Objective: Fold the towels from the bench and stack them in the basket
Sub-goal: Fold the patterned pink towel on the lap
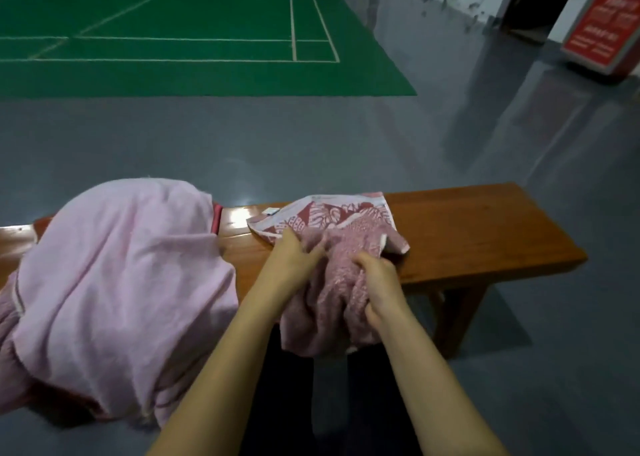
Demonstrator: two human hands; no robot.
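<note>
A red-and-white patterned towel [332, 223] lies crumpled on the wooden bench [485, 234], partly hanging over the near edge. My left hand [294, 258] grips its left part, fingers curled into the cloth. A bunch of the towel's middle sits in the grip of my right hand [377, 279], just over the bench's near edge. A large pale pink towel [121, 275] is heaped over the bench's left part and hangs down toward the floor. No basket is in view.
Grey floor surrounds the bench. A green court mat [173, 40] with white lines lies beyond. A red sign box [602, 33] stands at the far right by a white wall and a dark doorway.
</note>
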